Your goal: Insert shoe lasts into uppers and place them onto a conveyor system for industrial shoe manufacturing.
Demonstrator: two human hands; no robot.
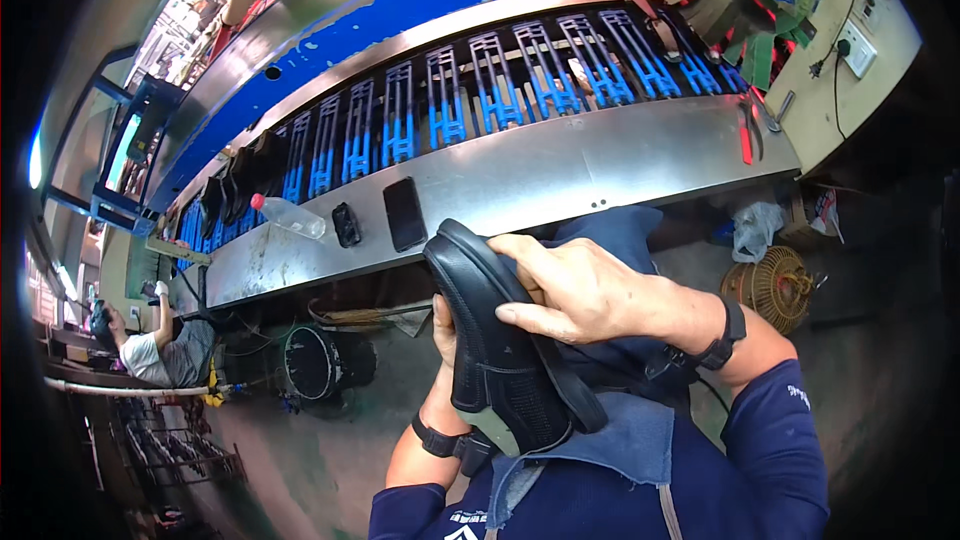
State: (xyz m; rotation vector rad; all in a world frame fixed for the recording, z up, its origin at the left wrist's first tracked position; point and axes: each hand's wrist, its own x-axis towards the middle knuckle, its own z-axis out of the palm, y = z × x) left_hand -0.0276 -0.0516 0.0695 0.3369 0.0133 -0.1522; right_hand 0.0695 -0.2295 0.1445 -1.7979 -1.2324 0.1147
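A black shoe (pixel 484 345) is held in front of my chest, toe pointing up and away. Its black sole (pixel 568 390) runs along the right side and stands a little off the upper near the heel. A grey-green patch shows at the heel opening. My left hand (pixel 445 330) grips the shoe from the left, with most of its fingers hidden behind it. From the right, my right hand (pixel 580 285) closes on the sole's edge near the toe, thumb and fingers bent. A blue cloth apron (pixel 625 440) lies under the heel.
On the metal bench (pixel 560 165) lie a phone (pixel 404 215), a small black object (pixel 346 225), a plastic bottle (pixel 290 217) and red-handled pliers (pixel 746 132). Blue racks (pixel 500 90) line the machine behind. A black bucket (pixel 312 360) and wicker basket (pixel 770 288) stand below. Two people work farther off.
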